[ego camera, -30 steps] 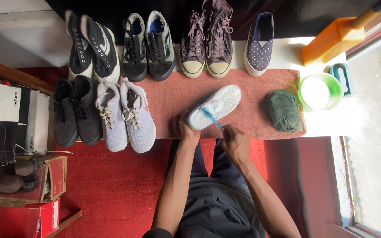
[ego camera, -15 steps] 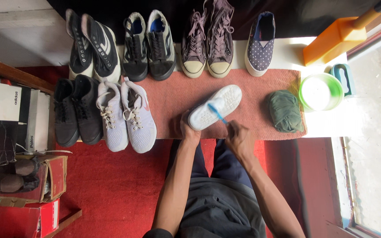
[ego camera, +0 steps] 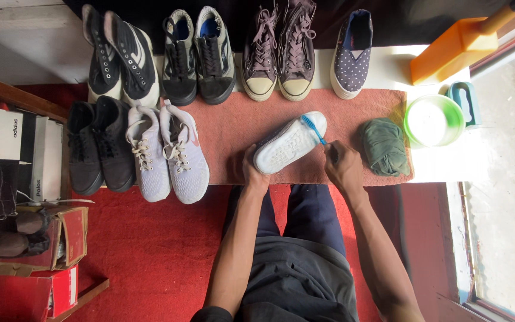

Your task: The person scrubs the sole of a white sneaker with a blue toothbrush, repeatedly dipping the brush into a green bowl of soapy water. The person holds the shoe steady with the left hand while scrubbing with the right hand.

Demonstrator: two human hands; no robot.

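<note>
right hand [ego camera: 344, 167] has slid right and slightly up along the mat since a second ago, from under the middle of the white shoe [ego camera: 289, 143] to beside its toe end; blue toothbrush [ego camera: 313, 129] has travelled with it, from mid-sole out to the toe tip, bristles now at the sole's far end; shoe itself has tipped a little more side-on, sole turned up; left hand [ego camera: 253, 170] has edged left at the heel end, grip unchanged
</note>
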